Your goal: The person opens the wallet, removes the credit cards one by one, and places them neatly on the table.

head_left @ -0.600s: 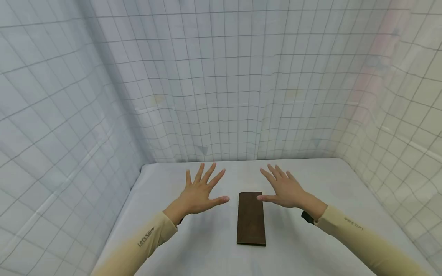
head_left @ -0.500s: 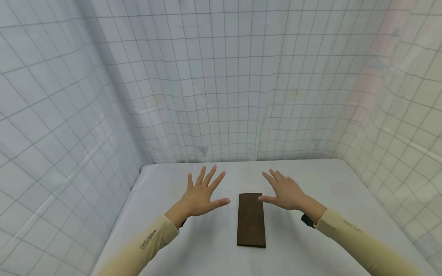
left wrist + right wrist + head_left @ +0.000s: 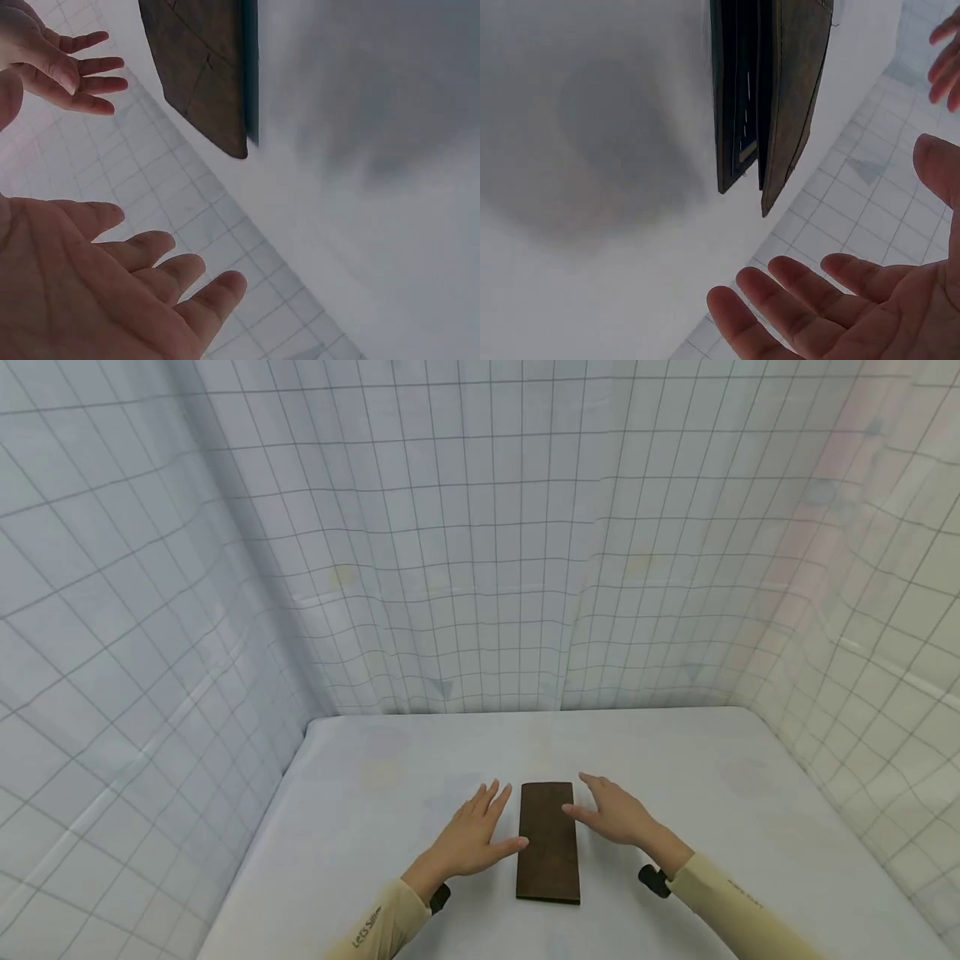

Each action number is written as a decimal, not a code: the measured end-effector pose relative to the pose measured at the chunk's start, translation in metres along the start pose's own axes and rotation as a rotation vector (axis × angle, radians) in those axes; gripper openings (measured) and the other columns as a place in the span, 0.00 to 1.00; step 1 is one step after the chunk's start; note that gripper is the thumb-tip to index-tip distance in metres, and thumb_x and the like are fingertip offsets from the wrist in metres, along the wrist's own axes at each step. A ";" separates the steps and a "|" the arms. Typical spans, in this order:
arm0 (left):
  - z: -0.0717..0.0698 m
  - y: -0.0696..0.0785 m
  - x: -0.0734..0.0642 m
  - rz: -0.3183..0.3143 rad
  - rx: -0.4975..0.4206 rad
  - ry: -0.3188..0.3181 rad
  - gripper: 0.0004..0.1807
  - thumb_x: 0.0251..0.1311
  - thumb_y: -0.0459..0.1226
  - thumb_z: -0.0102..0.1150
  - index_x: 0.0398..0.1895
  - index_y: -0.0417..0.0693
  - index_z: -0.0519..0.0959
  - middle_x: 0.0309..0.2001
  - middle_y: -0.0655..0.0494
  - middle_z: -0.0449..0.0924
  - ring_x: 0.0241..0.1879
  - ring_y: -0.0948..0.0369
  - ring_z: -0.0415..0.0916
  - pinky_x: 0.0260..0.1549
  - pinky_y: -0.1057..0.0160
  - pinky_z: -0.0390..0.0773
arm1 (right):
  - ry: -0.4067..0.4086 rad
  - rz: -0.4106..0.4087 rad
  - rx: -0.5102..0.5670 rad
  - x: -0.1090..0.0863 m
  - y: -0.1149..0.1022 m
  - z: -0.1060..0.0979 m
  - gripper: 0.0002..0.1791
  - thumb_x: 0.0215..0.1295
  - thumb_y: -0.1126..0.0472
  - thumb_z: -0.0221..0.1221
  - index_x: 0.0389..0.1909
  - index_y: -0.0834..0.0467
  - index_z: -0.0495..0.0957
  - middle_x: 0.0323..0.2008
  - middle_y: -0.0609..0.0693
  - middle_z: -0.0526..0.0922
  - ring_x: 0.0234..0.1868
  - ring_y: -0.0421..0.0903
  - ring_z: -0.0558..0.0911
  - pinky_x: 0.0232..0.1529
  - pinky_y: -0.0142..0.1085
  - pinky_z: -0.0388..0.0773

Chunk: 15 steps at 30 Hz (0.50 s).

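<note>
A long brown leather wallet [image 3: 548,860] lies flat on the white table, its length pointing away from me. In the right wrist view the folded wallet [image 3: 799,82] shows stitched edges and dark inner layers, its side slightly agape. My left hand [image 3: 468,840] hovers just left of it, fingers extended and thumb reaching over its left edge. On the other side, my right hand [image 3: 619,813] is held near the far right corner, thumb toward the wallet. Both palms, as in the left wrist view of my left hand [image 3: 90,277], hold nothing.
The white-covered table [image 3: 390,777] stretches out on both sides. White grid-patterned curtains [image 3: 480,568] hang behind it and along the left and right. A dark wrist device [image 3: 655,881] sits under my right wrist.
Both hands have come down and nearer to me. My left hand has also moved right, toward the wallet, and its fingers are less spread. The wallet has stayed in place.
</note>
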State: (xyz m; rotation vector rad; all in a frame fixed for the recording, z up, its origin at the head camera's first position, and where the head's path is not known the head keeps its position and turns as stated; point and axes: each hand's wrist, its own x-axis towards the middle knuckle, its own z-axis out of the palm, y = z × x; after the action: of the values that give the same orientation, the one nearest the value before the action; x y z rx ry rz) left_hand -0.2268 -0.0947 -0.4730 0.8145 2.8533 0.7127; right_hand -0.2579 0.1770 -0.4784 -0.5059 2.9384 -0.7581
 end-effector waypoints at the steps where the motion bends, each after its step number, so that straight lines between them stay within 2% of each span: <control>1: 0.006 0.001 0.000 -0.008 -0.032 -0.008 0.46 0.62 0.64 0.45 0.74 0.46 0.49 0.73 0.42 0.46 0.71 0.43 0.42 0.60 0.39 0.52 | 0.006 0.012 0.013 0.000 0.000 0.004 0.42 0.64 0.37 0.54 0.65 0.68 0.63 0.58 0.67 0.70 0.57 0.62 0.72 0.50 0.56 0.69; 6: 0.028 0.007 0.002 -0.053 -0.181 -0.053 0.46 0.63 0.60 0.50 0.74 0.42 0.48 0.72 0.39 0.47 0.70 0.41 0.44 0.58 0.37 0.55 | 0.042 0.056 0.036 -0.002 0.003 0.023 0.38 0.63 0.41 0.58 0.60 0.68 0.68 0.42 0.56 0.78 0.39 0.50 0.79 0.37 0.46 0.76; 11: 0.044 0.010 0.004 -0.090 -0.313 -0.088 0.48 0.63 0.56 0.53 0.72 0.34 0.47 0.71 0.33 0.44 0.69 0.38 0.43 0.58 0.38 0.56 | 0.045 0.093 0.080 -0.003 0.003 0.036 0.36 0.62 0.44 0.60 0.58 0.71 0.69 0.27 0.47 0.74 0.25 0.42 0.72 0.26 0.38 0.70; 15: 0.053 0.013 0.003 -0.115 -0.389 -0.108 0.48 0.63 0.56 0.54 0.71 0.30 0.47 0.70 0.31 0.45 0.68 0.39 0.46 0.59 0.40 0.56 | 0.038 0.113 0.128 -0.007 0.001 0.043 0.36 0.62 0.46 0.61 0.58 0.71 0.69 0.22 0.45 0.71 0.21 0.40 0.69 0.22 0.36 0.67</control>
State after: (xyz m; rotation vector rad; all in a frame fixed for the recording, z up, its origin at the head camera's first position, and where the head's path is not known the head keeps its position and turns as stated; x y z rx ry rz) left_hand -0.2125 -0.0615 -0.5139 0.6047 2.5197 1.1196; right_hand -0.2457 0.1601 -0.5171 -0.3156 2.8984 -0.9427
